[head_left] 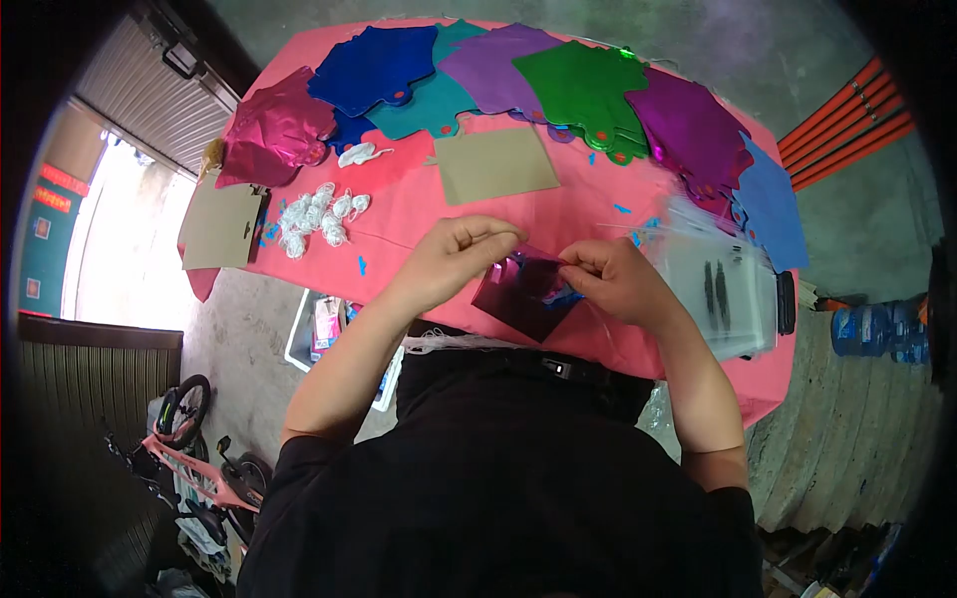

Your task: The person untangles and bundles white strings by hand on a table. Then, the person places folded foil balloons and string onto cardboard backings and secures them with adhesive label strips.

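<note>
Close to my waist, a folded piece of shiny purple foil [528,308] hangs between both hands at the table's near edge. My left hand [467,257] pinches its upper left edge, thumb and fingers together. On the other side, my right hand [620,280] pinches the upper right edge with bent fingers. A bit of blue shows by the right fingertips; I cannot make out what it is. Beyond the hands lies a tan cardboard piece [496,165]. Right of my right hand is a stack of clear plastic bags [695,284] with dark marks.
Flat foil balloons in blue [374,70], green [583,85] and magenta [693,125] fan along the far edge of the pink-covered table [399,224]. Bundles of white string [317,217] and another cardboard piece [219,224] lie left. A white bin [297,334] stands below the edge.
</note>
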`<state>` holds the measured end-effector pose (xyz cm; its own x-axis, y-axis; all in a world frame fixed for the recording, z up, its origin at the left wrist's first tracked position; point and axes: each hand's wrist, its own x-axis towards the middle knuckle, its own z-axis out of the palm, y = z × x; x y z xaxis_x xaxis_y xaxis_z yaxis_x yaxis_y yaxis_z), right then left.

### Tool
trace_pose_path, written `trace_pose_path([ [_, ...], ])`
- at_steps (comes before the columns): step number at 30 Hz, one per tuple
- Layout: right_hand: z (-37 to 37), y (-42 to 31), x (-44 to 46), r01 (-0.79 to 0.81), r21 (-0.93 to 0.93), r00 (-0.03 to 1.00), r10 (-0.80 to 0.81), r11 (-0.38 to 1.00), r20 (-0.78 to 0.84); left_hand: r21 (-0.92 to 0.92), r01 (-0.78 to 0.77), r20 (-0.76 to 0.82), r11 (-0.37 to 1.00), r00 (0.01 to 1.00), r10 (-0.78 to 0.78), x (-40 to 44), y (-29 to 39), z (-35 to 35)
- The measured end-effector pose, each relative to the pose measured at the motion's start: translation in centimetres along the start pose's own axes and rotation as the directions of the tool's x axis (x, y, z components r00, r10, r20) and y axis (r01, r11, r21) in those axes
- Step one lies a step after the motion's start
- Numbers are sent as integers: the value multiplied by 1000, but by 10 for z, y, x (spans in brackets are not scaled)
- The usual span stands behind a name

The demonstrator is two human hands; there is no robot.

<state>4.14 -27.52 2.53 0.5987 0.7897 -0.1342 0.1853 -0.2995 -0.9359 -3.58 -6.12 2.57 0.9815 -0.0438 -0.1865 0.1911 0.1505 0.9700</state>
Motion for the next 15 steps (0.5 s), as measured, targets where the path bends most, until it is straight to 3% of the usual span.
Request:
trace_pose_path([
  [3, 1, -3, 1, 14, -50, 1000, -15, 999, -6, 239, -151, 89, 959, 987, 134, 8, -13, -5],
  [7, -3, 2, 0, -20, -25, 999, 21, 999, 37, 381, -95, 110, 920, 992, 57, 7, -8, -6],
  [11, -6, 9, 4, -84, 41, 987, 78, 996, 140, 464, -155, 90, 872, 988, 128, 4, -8, -3],
  [15, -7, 11, 6, -55, 34, 986, 49, 998, 157, 386, -109, 149, 916, 987, 54, 10, -13, -4],
])
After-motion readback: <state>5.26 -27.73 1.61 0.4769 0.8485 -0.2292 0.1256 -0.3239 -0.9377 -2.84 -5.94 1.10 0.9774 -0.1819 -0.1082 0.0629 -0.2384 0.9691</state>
